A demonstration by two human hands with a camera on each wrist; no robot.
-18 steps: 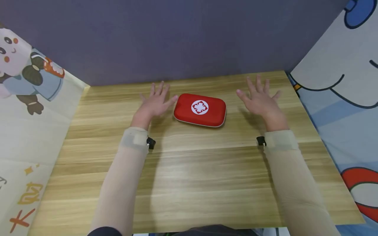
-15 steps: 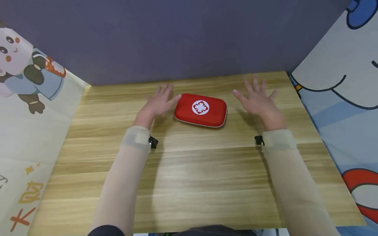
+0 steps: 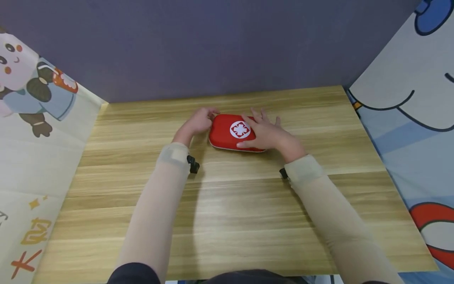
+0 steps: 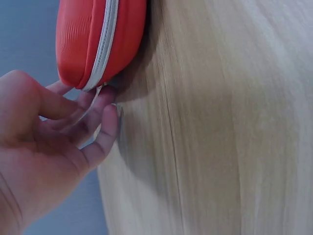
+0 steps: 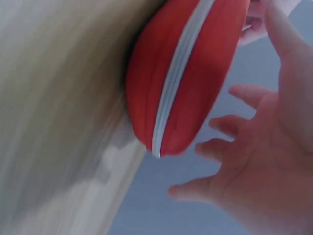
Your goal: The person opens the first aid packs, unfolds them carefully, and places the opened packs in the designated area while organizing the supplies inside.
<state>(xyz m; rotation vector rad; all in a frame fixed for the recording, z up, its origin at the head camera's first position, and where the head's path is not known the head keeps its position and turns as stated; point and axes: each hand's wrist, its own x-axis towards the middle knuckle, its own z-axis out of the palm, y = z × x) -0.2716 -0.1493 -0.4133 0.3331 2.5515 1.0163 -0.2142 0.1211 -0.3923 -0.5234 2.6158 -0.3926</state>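
A red zippered first-aid case point(image 3: 230, 132), marked with a white round emblem, lies flat on the wooden table point(image 3: 227, 221). At its left end is my left hand point(image 3: 198, 121), fingers bent. In the left wrist view, those fingers point(image 4: 100, 139) surround the end of the pale zipper point(image 4: 105, 46), where a thin light strip hangs among them. I cannot tell whether the thumb pinches it. Over the case's right part reaches my right hand point(image 3: 266, 134), fingers spread, overlapping the lid. The right wrist view shows its fingers point(image 5: 227, 125) extended beside the case.
A dark blue-grey panel point(image 3: 220, 47) rises behind the table's far edge. Cartoon-printed walls point(image 3: 35, 165) flank the table on the left and right. Small black wrist cameras point(image 3: 193, 164) sit on both cuffs.
Both hands have moved inward to the case. The right hand has swung left over its lid, while the left hand's fingers have bent at its left end. The case has stayed in place.
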